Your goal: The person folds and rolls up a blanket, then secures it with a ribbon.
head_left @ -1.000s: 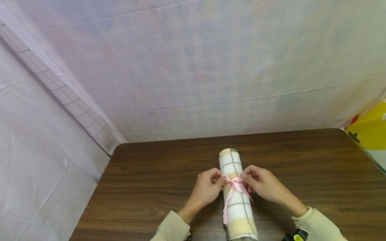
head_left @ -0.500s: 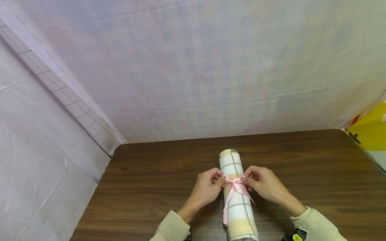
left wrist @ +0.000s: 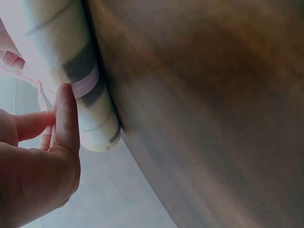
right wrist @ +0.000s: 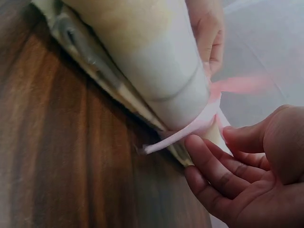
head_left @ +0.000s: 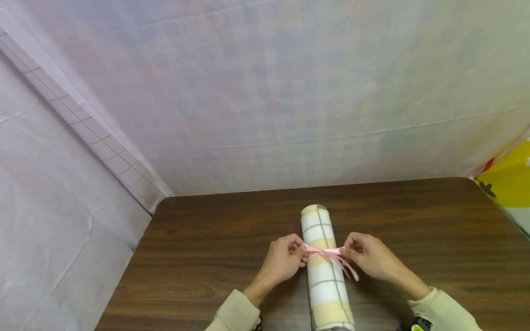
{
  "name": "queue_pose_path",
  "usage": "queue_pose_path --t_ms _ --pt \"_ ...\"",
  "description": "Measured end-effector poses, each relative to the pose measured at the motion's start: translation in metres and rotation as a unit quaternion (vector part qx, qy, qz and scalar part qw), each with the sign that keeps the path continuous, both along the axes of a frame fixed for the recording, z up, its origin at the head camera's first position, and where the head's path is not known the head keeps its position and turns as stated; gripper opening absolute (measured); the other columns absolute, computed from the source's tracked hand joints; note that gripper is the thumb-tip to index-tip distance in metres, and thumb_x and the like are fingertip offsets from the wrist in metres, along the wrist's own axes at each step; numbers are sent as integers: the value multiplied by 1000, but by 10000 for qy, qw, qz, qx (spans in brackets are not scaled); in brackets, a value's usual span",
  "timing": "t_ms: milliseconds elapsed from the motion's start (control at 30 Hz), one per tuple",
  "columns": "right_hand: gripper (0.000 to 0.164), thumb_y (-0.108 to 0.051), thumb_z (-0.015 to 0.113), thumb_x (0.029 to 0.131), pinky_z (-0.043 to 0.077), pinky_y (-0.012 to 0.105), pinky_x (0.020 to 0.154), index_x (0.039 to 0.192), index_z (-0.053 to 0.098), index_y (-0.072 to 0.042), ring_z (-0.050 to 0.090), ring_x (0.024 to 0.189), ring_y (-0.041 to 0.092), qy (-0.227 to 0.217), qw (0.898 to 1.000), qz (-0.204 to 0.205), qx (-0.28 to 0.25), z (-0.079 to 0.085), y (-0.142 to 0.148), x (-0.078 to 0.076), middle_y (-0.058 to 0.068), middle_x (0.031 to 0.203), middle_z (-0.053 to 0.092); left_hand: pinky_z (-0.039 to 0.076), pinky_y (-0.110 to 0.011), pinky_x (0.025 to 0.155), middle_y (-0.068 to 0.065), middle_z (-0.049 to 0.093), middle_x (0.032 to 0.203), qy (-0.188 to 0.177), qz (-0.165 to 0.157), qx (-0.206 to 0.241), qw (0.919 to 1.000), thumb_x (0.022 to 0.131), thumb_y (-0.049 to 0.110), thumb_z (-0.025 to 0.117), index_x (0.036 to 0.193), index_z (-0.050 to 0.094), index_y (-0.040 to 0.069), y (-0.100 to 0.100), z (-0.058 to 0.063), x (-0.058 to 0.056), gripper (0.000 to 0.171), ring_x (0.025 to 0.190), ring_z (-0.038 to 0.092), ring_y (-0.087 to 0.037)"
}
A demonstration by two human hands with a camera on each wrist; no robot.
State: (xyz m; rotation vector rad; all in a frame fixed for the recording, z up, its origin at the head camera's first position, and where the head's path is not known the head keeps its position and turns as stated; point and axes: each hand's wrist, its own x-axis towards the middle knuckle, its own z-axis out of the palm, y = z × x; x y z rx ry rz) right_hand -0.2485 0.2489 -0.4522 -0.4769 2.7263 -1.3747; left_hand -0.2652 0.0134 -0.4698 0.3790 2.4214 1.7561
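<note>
A rolled checked cloth [head_left: 329, 297], white with yellow bands and grey lines, lies lengthwise on the dark wooden table. Around its middle runs a pink ribbon [head_left: 325, 253], knotted on top and drawn out to both sides. My left hand [head_left: 282, 258] pinches the ribbon at the roll's left edge. On the other side, my right hand [head_left: 373, 257] pinches it between thumb and fingers, just off the roll. Loose ribbon ends hang toward the right. In the right wrist view, a ribbon tail [right wrist: 171, 138] crosses beside my fingertips. The left wrist view shows the ribbon band [left wrist: 86, 84] passing around the roll's side.
The brown table [head_left: 198, 259] reaches back to a pale fabric curtain [head_left: 261, 95]. Another white sheet [head_left: 38, 207] hangs at the left. A yellow printed cloth [head_left: 522, 177] is beyond the table's right edge.
My right hand has moved a little to the right, pulling the ribbon straighter. The ribbon tail that hung down the roll's left front now lies toward the right. The roll stays in place.
</note>
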Motion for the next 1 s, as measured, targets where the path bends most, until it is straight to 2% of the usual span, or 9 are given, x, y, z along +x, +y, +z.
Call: queue_pose_path --t_ms 167,333,433,567,700,867,1000 --pt "14 -13 66 95 46 24 60 82 60 -12 59 70 6 -13 9996 7 286 -4 9 3 -2 80 68 59 -28 62 -10 71 75 -279 13 100 9996 95 -2 59 85 64 -2 1 -2 1 12 66 69 -14" --pt "12 -13 67 95 49 25 67 84 61 -13 63 79 7 154 9994 120 285 -8 11 3 -2 83 68 59 -26 61 -9 70 76 -292 -53 97 9995 96 0 59 87 65 -1 -2 -5 0 11 67 69 -14" --pt "8 -10 67 94 52 25 71 87 62 -12 64 82 6 339 9991 225 145 -9 11 3 -2 86 69 58 -25 62 -9 70 80 -221 -153 107 9996 98 4 58 91 65 0 -5 -7 0 10 70 69 -14" --pt "4 -2 64 94 56 29 68 96 61 -5 67 77 11 256 9981 406 -386 -6 12 2 6 86 70 56 -24 64 -8 71 86 -77 -235 4 9997 99 11 58 100 66 5 -10 -6 -1 10 74 68 -13" --pt "15 4 61 94 58 34 66 109 57 4 68 74 16 129 9954 525 -790 -3 16 2 14 89 70 55 -24 67 -9 72 97 32 -322 -157 9994 100 18 59 114 65 9 -18 -3 0 18 80 68 -15" --pt "29 3 63 94 58 32 66 121 56 3 69 74 16 538 9953 536 -603 4 28 6 14 92 71 54 -27 72 -13 72 104 259 -336 -395 9983 100 21 59 126 61 9 -29 0 0 29 86 70 -19" --pt "33 -4 64 95 57 27 67 127 57 -2 69 77 12 824 9958 331 -204 6 44 8 12 95 72 53 -30 78 -8 72 105 628 -284 -723 9950 100 23 59 129 60 14 -43 3 -1 30 89 68 -15"
